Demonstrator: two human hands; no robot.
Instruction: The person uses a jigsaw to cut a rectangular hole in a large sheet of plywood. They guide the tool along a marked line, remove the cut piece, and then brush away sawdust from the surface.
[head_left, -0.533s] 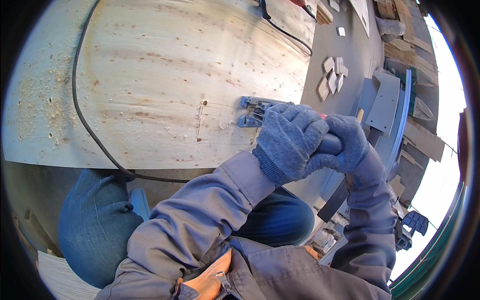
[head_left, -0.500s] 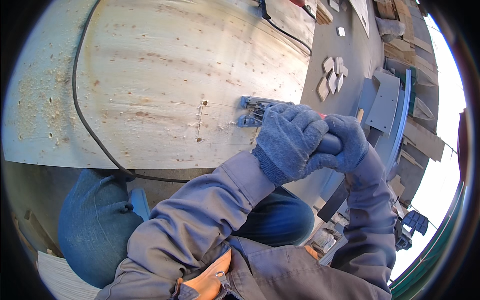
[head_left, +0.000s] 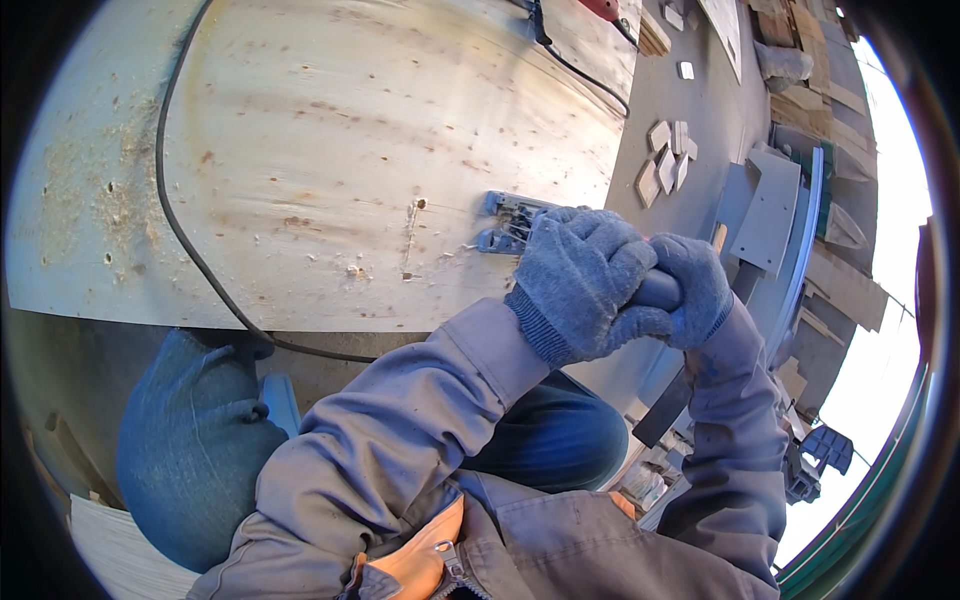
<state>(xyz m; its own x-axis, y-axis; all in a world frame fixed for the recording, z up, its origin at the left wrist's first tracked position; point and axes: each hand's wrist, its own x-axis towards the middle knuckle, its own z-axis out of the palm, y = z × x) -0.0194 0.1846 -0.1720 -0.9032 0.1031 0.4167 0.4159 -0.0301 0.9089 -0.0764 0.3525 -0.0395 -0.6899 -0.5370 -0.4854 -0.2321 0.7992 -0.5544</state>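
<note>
Both my hands wear grey knit gloves and are closed round a jigsaw (head_left: 655, 288). My left hand (head_left: 577, 285) covers the front of its body. Toward the back, my right hand (head_left: 695, 290) wraps the dark rounded end. The jigsaw's forked metal shoe (head_left: 502, 222) rests on a pale plywood sheet (head_left: 300, 130) near its right edge. Left of the shoe, a thin cut line (head_left: 411, 238) runs between two small holes in the sheet. My gloves hide most of the tool's body, and I cannot make out the blade.
A black cable (head_left: 175, 220) crosses the sheet's left part, beside scattered sawdust (head_left: 125, 200). A red-handled tool (head_left: 603, 8) lies at the far edge. Small wooden pieces (head_left: 660, 165) lie on the floor to the right, near a grey metal machine (head_left: 765, 210). My knees are below the sheet.
The gap between the jigsaw's shoe and the cut line looks slightly smaller. My hands keep the same grip. The sheet and cable have shifted a little rightward in view.
</note>
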